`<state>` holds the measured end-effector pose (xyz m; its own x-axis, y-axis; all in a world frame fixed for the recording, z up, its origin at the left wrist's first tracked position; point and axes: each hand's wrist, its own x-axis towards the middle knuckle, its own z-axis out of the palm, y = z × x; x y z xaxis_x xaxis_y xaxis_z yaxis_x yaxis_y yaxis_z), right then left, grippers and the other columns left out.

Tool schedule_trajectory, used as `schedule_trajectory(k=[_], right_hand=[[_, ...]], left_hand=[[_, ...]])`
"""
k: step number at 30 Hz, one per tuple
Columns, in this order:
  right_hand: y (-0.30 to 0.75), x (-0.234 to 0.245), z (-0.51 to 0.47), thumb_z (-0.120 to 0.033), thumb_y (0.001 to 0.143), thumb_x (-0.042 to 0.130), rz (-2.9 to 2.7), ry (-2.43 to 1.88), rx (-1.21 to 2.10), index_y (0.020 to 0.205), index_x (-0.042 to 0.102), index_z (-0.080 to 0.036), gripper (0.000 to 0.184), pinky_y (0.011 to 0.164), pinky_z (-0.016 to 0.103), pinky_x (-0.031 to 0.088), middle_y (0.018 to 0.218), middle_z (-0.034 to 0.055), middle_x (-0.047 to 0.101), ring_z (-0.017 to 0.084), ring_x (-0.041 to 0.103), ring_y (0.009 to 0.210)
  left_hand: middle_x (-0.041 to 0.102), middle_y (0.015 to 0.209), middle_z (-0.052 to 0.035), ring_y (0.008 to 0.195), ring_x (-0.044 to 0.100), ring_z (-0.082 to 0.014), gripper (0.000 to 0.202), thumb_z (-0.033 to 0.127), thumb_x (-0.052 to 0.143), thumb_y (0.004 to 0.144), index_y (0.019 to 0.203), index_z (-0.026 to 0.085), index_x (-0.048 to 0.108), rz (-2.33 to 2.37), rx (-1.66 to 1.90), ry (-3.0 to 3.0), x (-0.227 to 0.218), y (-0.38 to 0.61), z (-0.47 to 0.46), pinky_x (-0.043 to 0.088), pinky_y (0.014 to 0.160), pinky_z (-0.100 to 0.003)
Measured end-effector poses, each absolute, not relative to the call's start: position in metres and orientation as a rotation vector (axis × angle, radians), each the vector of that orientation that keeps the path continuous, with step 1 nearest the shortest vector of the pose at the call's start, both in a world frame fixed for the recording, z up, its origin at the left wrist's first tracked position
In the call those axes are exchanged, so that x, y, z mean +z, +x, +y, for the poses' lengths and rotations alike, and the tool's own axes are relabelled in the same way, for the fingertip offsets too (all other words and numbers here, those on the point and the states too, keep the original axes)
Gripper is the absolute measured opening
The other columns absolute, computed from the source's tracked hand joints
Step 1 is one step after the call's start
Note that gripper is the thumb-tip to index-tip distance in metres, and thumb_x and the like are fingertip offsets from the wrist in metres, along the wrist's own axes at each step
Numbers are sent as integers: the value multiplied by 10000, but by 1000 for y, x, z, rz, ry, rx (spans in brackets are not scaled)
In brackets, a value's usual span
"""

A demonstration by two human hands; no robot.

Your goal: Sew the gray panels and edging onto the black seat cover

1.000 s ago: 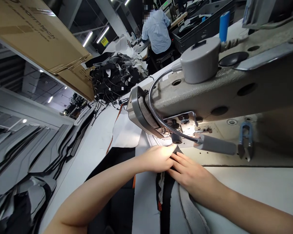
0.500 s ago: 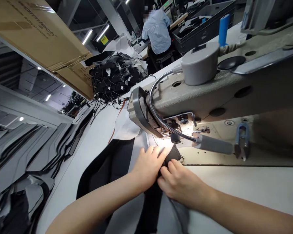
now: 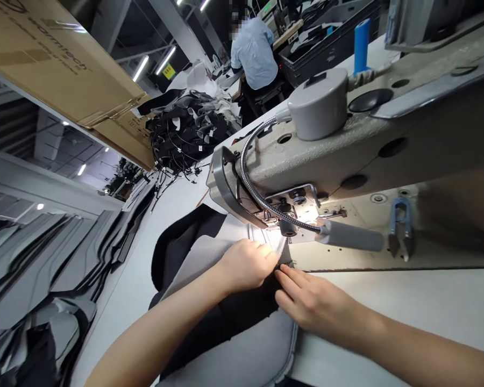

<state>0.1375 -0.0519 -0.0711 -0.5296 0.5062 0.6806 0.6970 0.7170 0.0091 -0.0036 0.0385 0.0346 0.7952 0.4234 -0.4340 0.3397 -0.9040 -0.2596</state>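
A sewing machine (image 3: 266,166) has its lit needle area right in front of my hands. Grey and black fabric (image 3: 234,344) runs from under the presser area toward me, folded over on the left. My left hand (image 3: 248,263) is closed on the fabric just before the needle, its fingers curled into the cloth. Close beside it, my right hand (image 3: 312,301) pinches the fabric's right edge by a strip of dark mesh (image 3: 284,257). A grey lamp (image 3: 353,235) on a bendable metal neck hangs over the spot.
Blue-handled thread snips (image 3: 400,228) lie on the machine bed. Stacked grey panels (image 3: 80,258) line the left side, with a pile of black pieces and cables (image 3: 193,129) behind. A large cardboard box (image 3: 64,70) stands upper left. Farther off, a person in light blue (image 3: 254,54) sits working.
The fabric has been turned and folded, its grey part now bulging at the front and left. My left hand has curled tighter, and my right hand has shifted slightly right and down.
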Motion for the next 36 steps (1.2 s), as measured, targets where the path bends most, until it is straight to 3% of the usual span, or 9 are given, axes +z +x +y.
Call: schedule_trajectory(k=[2,4,6,12,19,27,30,34,36], right_hand=[[132,-71,-52,-69,783,466,-2225,-957,-383,799,567,-131,119,817,346,520,987,184,667,262,642,943],[129,-72,-53,-71,787,441,-2189,-988,-385,914,582,-106,192,834,361,515,1020,193,659,267,636,962],[132,-73,-54,-68,791,416,-2173,-978,-385,1035,575,-66,291,832,367,513,1034,201,654,268,633,963],[160,-74,-49,-1,757,388,-2186,-916,-313,937,631,-83,313,703,311,525,927,151,677,219,647,848],[165,-82,-40,1,781,374,-2129,-955,-330,986,652,-59,351,791,325,515,1013,151,674,234,636,933],[148,-70,-27,-133,876,410,-2137,-1110,-299,1115,614,-50,325,879,315,490,1095,162,646,230,590,1049],[143,-65,-16,-192,887,359,-2234,-1157,-534,1070,637,-46,363,839,337,505,1042,159,667,244,625,967],[138,-65,-2,-90,850,277,-2389,-1000,-1011,1036,627,34,415,772,445,511,973,223,667,276,656,811],[134,-67,-1,-83,832,302,-2309,-1034,-964,967,644,14,380,746,444,518,905,217,675,272,659,781]], left_hand=[[612,856,-82,743,583,-204,303,171,429,806,1072,135,570,-696,754,-2853,31,-5,41,453,614,-292],[618,964,-86,814,592,-218,477,234,457,814,1282,139,450,-787,736,-2881,29,-9,43,471,664,-304],[624,985,-79,864,597,-222,495,278,434,870,1348,163,384,-821,752,-2905,30,-11,43,474,707,-310],[635,948,-76,813,615,-222,385,230,385,910,1288,175,434,-948,845,-2844,34,5,28,478,646,-303],[636,914,-75,801,619,-217,239,196,414,874,1063,133,546,-1038,678,-2870,21,24,31,501,659,-307],[673,910,-98,877,623,-219,308,101,361,832,932,147,649,-818,394,-2843,1,12,48,507,770,-316],[685,1048,-58,932,628,-227,420,108,317,811,1019,206,670,-579,84,-2788,-18,-8,75,507,820,-365],[675,1056,136,851,652,-167,444,213,345,815,1060,430,646,-252,-110,-2780,-28,-17,107,548,718,-307],[666,1087,124,867,656,-170,512,181,379,761,1118,453,624,-418,-62,-2731,-20,-23,99,544,729,-290]])
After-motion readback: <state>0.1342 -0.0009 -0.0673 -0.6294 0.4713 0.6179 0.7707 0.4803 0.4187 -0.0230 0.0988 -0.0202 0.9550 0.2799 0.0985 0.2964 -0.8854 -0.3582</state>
